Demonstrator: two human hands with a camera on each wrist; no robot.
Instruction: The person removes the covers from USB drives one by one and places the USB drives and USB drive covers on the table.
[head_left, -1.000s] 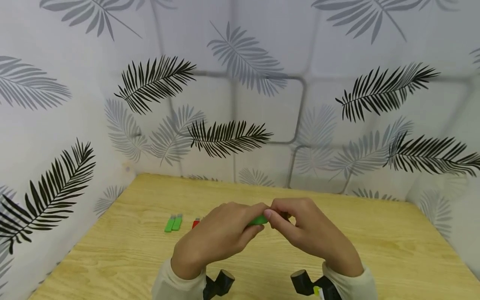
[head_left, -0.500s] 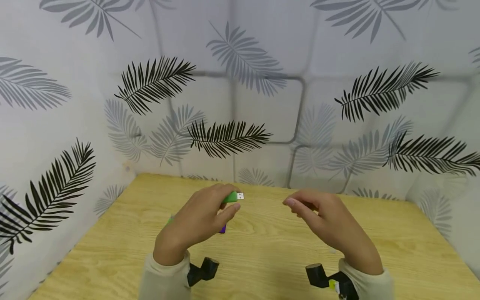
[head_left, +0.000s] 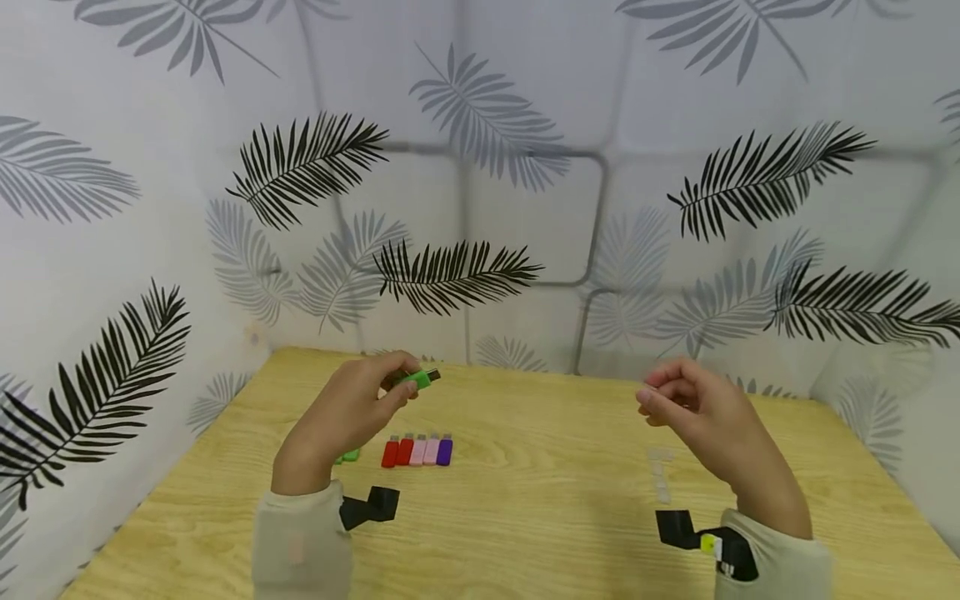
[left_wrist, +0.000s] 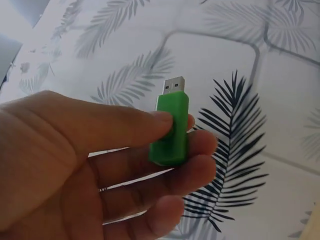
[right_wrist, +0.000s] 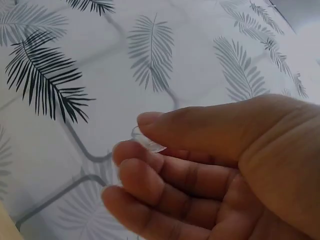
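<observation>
Between left fingers point(left_wrist: 125, 126): blocky green USB stick point(left_wrist: 179, 106), metal plug point(left_wrist: 174, 85).

Right hand point(right_wrist: 215, 172), one, fingers point(right_wrist: 142, 181) curled; pinches one small clear piece point(right_wrist: 157, 146), partly hidden. White sheet point(right_wrist: 112, 95), one, far beyond the hand; printed with grey leaves point(right_wrist: 151, 55) and, at left, black leaves point(right_wrist: 46, 77); grey lines point(right_wrist: 95, 159) showing

We see smooth, matt plastic on the green stick point(left_wrist: 180, 116) and shiny metal at its plug point(left_wrist: 174, 86); glossy, see-through plastic in the clear piece point(right_wrist: 153, 145); wood grain on the smooth table point(head_left: 525, 517); soft-looking matt cloth in the sleeves point(head_left: 303, 542).
</observation>
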